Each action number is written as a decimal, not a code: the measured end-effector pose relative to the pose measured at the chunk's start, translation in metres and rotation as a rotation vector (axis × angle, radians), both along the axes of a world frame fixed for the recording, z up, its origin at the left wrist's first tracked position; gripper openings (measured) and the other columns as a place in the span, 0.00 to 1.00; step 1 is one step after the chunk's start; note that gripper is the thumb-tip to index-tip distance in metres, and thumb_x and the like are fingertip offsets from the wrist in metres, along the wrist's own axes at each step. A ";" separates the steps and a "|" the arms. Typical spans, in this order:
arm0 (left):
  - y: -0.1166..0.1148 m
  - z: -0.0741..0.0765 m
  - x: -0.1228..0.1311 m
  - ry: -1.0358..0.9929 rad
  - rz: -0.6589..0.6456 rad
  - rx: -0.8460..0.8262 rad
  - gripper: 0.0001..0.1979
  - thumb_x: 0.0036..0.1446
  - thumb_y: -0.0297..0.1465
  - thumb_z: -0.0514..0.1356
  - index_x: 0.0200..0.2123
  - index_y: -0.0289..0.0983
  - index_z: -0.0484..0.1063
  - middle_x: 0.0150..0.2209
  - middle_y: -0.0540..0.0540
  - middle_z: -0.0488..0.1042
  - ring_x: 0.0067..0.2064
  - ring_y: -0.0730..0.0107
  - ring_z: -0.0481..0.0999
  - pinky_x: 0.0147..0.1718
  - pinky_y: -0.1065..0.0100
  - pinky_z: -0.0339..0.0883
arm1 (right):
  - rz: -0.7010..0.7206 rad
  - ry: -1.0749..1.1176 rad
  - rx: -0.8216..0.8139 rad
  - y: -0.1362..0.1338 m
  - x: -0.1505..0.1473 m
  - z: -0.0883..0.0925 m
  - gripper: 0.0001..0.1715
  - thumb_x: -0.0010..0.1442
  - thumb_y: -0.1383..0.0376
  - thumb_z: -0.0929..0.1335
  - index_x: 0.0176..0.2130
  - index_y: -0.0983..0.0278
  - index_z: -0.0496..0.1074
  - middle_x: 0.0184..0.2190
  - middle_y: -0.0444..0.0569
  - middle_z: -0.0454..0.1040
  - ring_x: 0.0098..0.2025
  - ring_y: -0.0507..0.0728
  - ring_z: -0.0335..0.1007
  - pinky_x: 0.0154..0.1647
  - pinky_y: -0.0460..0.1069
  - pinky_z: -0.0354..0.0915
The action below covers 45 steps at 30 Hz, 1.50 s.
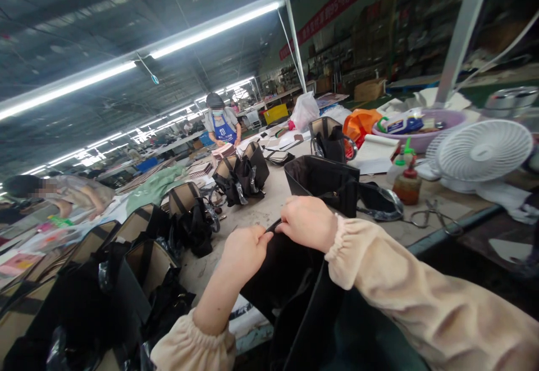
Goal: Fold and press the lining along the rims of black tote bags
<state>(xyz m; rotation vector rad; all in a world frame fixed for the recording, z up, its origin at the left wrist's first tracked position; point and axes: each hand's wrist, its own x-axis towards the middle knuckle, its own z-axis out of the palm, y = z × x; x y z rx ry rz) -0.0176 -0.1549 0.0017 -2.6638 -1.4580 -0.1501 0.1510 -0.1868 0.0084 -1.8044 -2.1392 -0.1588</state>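
My left hand [243, 253] and my right hand [307, 222] both pinch the top edge of a black bag [290, 281] that hangs over the near edge of the worktable [269, 197]. The two hands sit close together, almost touching, fingers closed on the dark material. Cream sleeves cover both forearms. Just beyond my right hand stands another black bag [324, 180], open at the top.
Several brown-and-black bags [143, 253] crowd the table's left side, more [242, 174] stand mid-table. A white fan [480, 155], glue bottles [406, 177], scissors [433, 214] and a pink basin [421, 129] are at right. A person in a blue apron [221, 124] works farther back; another person [63, 191] is at left.
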 end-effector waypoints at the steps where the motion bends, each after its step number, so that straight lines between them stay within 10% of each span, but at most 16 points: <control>1: -0.001 -0.001 0.000 -0.003 0.010 -0.004 0.16 0.59 0.37 0.51 0.24 0.39 0.72 0.23 0.47 0.74 0.27 0.68 0.70 0.25 0.69 0.50 | 0.007 -0.001 -0.004 -0.001 0.003 0.001 0.19 0.56 0.53 0.65 0.30 0.65 0.76 0.32 0.52 0.75 0.34 0.58 0.72 0.30 0.48 0.62; 32: -0.005 -0.001 0.001 -0.010 0.054 -0.060 0.15 0.59 0.38 0.51 0.24 0.39 0.70 0.24 0.48 0.74 0.27 0.68 0.71 0.25 0.68 0.47 | -0.111 -0.033 0.047 -0.008 0.002 0.000 0.20 0.58 0.54 0.64 0.30 0.66 0.76 0.31 0.51 0.74 0.32 0.59 0.73 0.26 0.49 0.61; 38: -0.002 0.008 0.001 -0.040 -0.108 -0.145 0.14 0.59 0.42 0.51 0.41 0.44 0.72 0.35 0.48 0.79 0.36 0.64 0.75 0.30 0.68 0.56 | -0.111 -0.039 0.077 -0.005 -0.001 -0.002 0.18 0.58 0.56 0.64 0.29 0.65 0.76 0.32 0.51 0.74 0.31 0.57 0.72 0.26 0.49 0.60; 45: 0.006 0.009 0.012 0.054 -0.018 -0.011 0.15 0.59 0.38 0.50 0.30 0.39 0.74 0.30 0.44 0.78 0.33 0.62 0.75 0.29 0.67 0.58 | -0.028 0.209 0.059 -0.014 0.015 0.003 0.18 0.49 0.50 0.70 0.36 0.59 0.73 0.36 0.46 0.72 0.35 0.55 0.71 0.34 0.48 0.63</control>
